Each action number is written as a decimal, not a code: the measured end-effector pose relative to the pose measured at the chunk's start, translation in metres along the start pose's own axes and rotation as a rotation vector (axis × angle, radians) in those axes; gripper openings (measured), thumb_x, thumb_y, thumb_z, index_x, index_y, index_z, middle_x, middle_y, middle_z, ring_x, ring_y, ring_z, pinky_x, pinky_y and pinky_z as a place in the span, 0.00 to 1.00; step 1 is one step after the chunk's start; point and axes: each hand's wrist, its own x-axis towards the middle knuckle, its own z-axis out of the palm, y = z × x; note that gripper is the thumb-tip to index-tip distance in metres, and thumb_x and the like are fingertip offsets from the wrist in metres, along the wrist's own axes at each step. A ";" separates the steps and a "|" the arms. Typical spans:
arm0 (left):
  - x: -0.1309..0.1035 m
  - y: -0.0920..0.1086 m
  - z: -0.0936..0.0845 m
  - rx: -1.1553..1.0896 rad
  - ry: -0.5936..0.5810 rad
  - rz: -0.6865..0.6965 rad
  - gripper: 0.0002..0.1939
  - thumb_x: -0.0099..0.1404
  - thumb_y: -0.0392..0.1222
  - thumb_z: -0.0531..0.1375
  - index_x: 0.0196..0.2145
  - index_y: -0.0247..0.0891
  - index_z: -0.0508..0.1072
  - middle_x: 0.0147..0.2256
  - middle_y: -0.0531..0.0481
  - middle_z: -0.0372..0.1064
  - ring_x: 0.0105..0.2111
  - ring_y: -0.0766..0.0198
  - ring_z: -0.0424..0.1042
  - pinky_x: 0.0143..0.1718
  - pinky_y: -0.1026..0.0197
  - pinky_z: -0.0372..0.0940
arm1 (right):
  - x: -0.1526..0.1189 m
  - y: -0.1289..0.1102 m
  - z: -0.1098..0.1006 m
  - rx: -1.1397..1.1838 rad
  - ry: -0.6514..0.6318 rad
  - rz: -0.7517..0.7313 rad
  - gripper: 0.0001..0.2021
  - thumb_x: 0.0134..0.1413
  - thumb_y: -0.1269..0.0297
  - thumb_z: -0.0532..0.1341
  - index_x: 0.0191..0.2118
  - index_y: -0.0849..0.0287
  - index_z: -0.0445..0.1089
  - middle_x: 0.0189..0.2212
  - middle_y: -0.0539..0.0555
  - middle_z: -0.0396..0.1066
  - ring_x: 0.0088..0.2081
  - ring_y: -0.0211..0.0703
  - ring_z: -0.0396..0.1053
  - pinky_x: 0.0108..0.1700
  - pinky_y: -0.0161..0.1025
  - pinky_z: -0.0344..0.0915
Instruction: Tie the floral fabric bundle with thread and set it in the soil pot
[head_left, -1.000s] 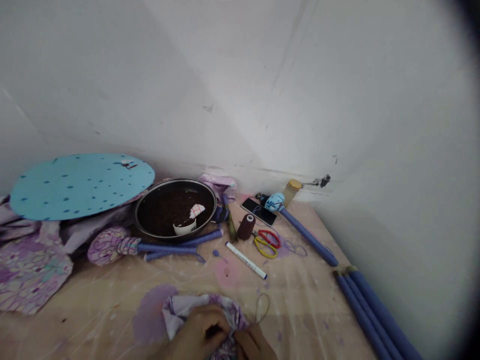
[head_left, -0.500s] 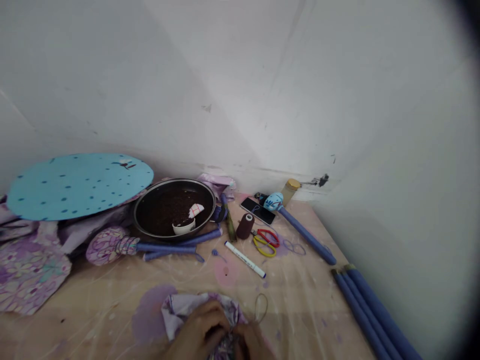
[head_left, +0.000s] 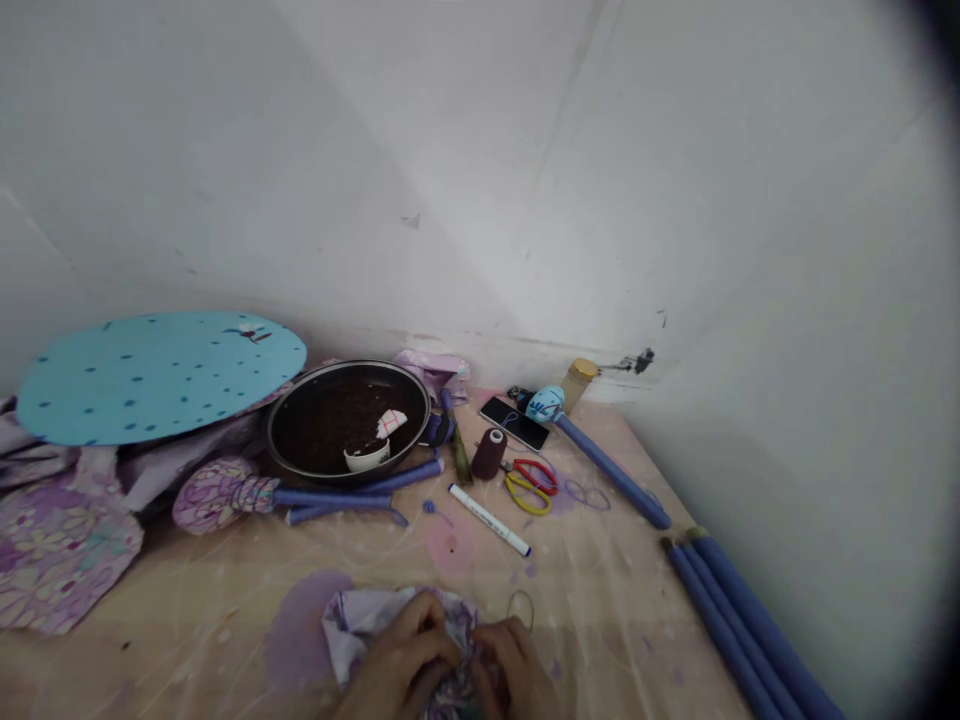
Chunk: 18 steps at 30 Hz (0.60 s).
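At the near edge of the view, both hands work on a bunched piece of purple floral cloth [head_left: 364, 612] lying on the table. My left hand [head_left: 409, 655] is closed, its fingers pinching the gathered cloth. Close beside it, my right hand [head_left: 514, 665] is also closed on the gathers, fingertips bent inward. The exact spot between the fingertips is partly hidden. A thin loop of cord [head_left: 521, 608] sticks up just beyond my right hand. Farther out lies a white marker [head_left: 489, 520] with blue ends.
Beyond are red-and-yellow-handled pliers [head_left: 531, 487], a dark thread spool [head_left: 490, 455], a phone [head_left: 516, 422], a jar [head_left: 579, 385] and a blue-wrapped stick [head_left: 615, 470]. Leftward stand a dark pan [head_left: 274, 440], a blue dotted oval board [head_left: 165, 375] and floral cloth [head_left: 67, 550]. Several blue rods [head_left: 750, 620] lie right.
My right hand has shifted slightly up and its fingers have moved over the gathered cloth. My left hand stays on the cloth with little movement.
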 end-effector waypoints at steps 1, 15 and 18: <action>0.000 -0.002 0.001 0.003 0.008 0.017 0.07 0.67 0.32 0.56 0.33 0.39 0.72 0.33 0.51 0.61 0.32 0.64 0.66 0.31 0.68 0.58 | 0.007 0.000 -0.007 0.026 -0.050 0.006 0.10 0.55 0.69 0.56 0.38 0.54 0.73 0.35 0.53 0.73 0.27 0.38 0.72 0.30 0.30 0.65; -0.010 -0.018 0.008 0.046 -0.005 0.040 0.09 0.68 0.39 0.57 0.31 0.41 0.75 0.29 0.52 0.64 0.29 0.66 0.64 0.29 0.68 0.57 | 0.073 -0.001 -0.023 0.485 -0.728 0.091 0.10 0.43 0.76 0.59 0.29 0.61 0.77 0.21 0.43 0.66 0.23 0.32 0.60 0.26 0.27 0.56; -0.008 -0.013 0.005 -0.079 -0.007 -0.092 0.07 0.66 0.42 0.60 0.31 0.41 0.76 0.27 0.53 0.64 0.27 0.66 0.63 0.27 0.67 0.56 | 0.078 0.004 -0.019 0.517 -0.810 0.132 0.09 0.42 0.75 0.59 0.30 0.61 0.77 0.20 0.42 0.64 0.22 0.31 0.58 0.24 0.26 0.55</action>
